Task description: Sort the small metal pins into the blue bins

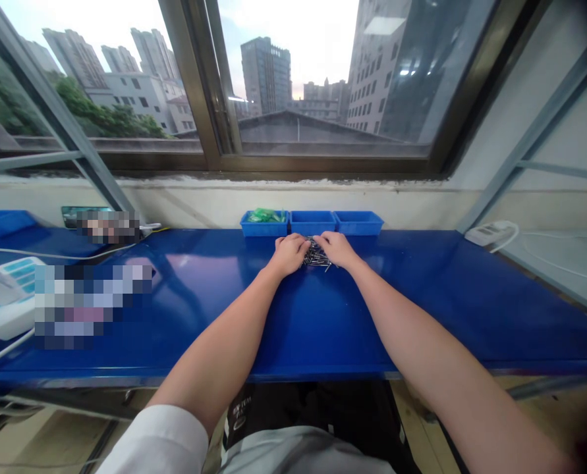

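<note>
Facing a wide window (234,131) w/ bldgs (266,72) outside, I've got both bare arms (224,336) stretched fwd over a long blue table (323,329). Far L there's a white unit (6,315) w/ teal panels (22,271), near some blurred-out stuff (88,306) I can't ID; a blue tray (4,224) is farther back on that side. At the table's back edge, by the wall (199,207), three small blue bins (313,225) stand in a row, the L one holding thin green stuff (266,215). Back R corner: a white power strip (485,232) w/ its cable (513,230) looped alongside. My L hand (290,254) & R hand (338,249) are down on the table just in front of the bins, curled inward, one each side of a small pile of metal pins (315,255), both touching it; can't tell if either's gripping any. Pins are silvery & dark, lying criss-cross in a loose heap b/w my hands, a few ends poking out toward me. Too small to say if they're screws.
</note>
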A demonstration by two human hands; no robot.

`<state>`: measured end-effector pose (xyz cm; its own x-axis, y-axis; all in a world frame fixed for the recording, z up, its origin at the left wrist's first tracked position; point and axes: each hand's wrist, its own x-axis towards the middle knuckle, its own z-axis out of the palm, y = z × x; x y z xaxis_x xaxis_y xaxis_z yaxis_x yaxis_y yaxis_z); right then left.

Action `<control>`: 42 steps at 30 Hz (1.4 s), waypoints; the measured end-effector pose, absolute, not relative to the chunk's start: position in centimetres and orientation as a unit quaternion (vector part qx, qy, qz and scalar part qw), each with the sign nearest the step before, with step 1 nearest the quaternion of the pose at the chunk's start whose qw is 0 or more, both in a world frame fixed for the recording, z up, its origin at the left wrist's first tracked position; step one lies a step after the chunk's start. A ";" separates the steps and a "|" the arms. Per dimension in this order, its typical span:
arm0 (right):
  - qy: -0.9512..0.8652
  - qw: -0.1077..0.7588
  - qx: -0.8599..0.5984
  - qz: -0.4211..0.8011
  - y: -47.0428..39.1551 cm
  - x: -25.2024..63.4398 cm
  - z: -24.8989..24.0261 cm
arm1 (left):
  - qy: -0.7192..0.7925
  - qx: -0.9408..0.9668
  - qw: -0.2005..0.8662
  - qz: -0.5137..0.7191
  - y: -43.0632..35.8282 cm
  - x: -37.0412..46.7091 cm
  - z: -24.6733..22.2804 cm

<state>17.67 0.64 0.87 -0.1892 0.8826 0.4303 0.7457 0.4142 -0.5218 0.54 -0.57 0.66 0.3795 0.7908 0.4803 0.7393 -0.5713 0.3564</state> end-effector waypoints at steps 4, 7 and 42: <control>-0.747 0.399 -0.510 0.147 0.7 17.7 0.7 | 0.472 0.815 0.063 0.330 -0.5 0.5 0.6; -0.734 0.429 -0.492 0.190 1.0 17.7 0.4 | 0.474 0.813 0.071 0.331 -0.3 0.5 0.5; -0.482 0.624 -0.530 0.312 4.2 22.1 0.4 | 0.527 0.785 0.048 0.322 0.3 -0.2 -0.2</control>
<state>22.12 4.16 0.39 0.3414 0.9000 0.2712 0.1210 0.2440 -0.9622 -0.23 0.26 -0.16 0.2372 0.8586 0.4545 0.7970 -0.4395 0.4144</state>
